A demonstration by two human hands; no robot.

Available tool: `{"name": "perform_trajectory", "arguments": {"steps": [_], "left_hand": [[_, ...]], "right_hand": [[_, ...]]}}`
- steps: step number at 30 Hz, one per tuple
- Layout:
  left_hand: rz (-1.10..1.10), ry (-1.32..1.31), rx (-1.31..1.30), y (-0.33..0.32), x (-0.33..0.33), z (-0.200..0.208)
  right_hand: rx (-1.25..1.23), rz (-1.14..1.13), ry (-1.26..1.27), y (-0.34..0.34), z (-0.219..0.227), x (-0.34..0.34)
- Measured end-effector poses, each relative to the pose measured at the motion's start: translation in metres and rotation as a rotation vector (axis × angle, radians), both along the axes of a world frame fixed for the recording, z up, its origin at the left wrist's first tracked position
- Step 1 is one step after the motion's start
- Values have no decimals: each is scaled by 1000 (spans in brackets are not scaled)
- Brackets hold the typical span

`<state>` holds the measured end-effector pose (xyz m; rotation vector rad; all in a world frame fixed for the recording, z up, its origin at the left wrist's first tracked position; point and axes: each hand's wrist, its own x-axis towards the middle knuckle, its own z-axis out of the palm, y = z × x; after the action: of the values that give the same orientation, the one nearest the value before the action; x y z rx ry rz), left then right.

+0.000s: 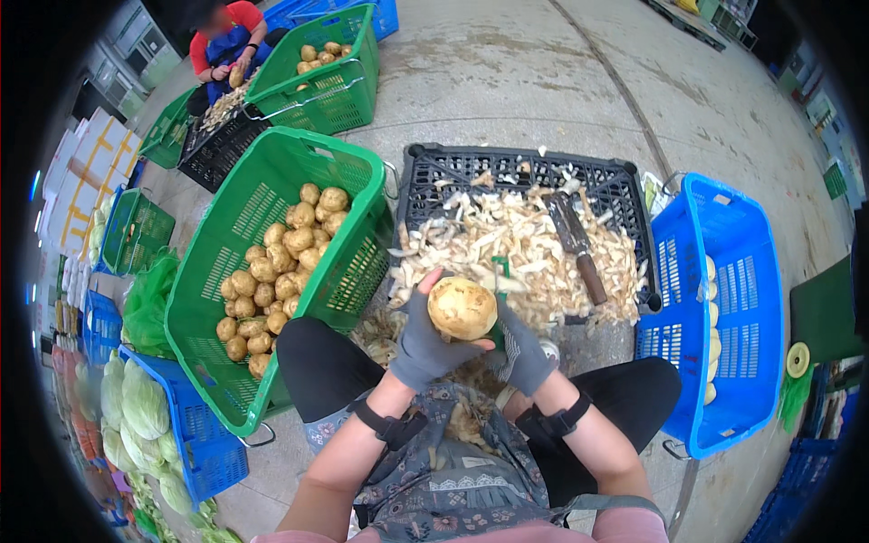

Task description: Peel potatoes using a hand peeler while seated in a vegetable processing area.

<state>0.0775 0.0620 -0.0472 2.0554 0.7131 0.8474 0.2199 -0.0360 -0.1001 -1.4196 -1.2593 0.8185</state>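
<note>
My gloved left hand (422, 337) is wrapped round a large, round, yellowish potato (463, 309), held above my lap. Partly pared, it shows pale flesh with skin left in places. Close on its right side, my gloved right hand (527, 356) grips a green peeler (501, 264); its handle is mostly hidden by the fingers. Beyond both hands, pale peelings (507, 222) cover much of a black plastic crate (634, 181). A cleaver-like knife (570, 226) with a brown handle lies on them.
A green basket (299, 140) of unpeeled potatoes (281, 262) stands at my left. On my right, a blue basket (747, 317) holds pale peeled ones (712, 335). Cabbages (145, 416) fill another blue crate (217, 452). Far left, a person (231, 50) works beside a green basket (335, 104).
</note>
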Motion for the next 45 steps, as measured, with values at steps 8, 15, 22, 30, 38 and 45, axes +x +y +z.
{"name": "perform_trajectory", "arguments": {"steps": [8, 15, 22, 30, 38, 45], "left_hand": [[-220, -546, -1210, 1, -28, 28], [-328, -743, -1794, -32, -50, 1], [-437, -711, -1799, -38, -52, 8], [-461, -84, -1252, -27, -49, 52], [-563, -269, -1612, -32, -65, 38], [-585, -320, -1699, -45, -67, 29]], "right_hand": [[88, -190, -429, -18, 93, 11], [-69, -12, -695, -36, 116, 5], [-86, 186, -480, -59, 135, -13], [-125, 135, -710, -57, 142, -4], [-128, 57, -673, -60, 121, 5], [-216, -68, -516, -61, 100, 13]]}}
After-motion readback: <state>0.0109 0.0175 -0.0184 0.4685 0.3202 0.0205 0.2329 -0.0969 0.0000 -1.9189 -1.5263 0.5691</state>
